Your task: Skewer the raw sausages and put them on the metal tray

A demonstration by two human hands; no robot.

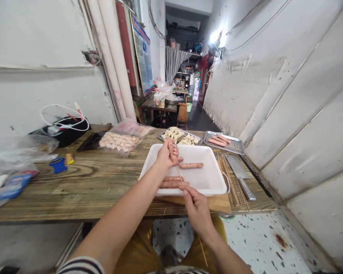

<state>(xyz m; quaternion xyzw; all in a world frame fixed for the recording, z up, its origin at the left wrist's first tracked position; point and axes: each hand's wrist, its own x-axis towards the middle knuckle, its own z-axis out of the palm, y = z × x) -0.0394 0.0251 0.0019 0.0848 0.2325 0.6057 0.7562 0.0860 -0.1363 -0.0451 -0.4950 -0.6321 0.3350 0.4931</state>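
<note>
In our left hand [164,155] we grasp a pinkish, cylindrical sausage [172,150] over a round-cornered white plastic tub [208,177] on the grained tabletop [103,190]; our right hand [198,211] pinches a slim wooden skewer [202,251].

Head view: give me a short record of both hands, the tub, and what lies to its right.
left hand: grips a sausage over the white tub
right hand: pinches a thin skewer
skewer direction: up toward the held sausage; whether inserted, unclear
tub contents: more sausages
right of tub: loose skewers, cleaver
</note>
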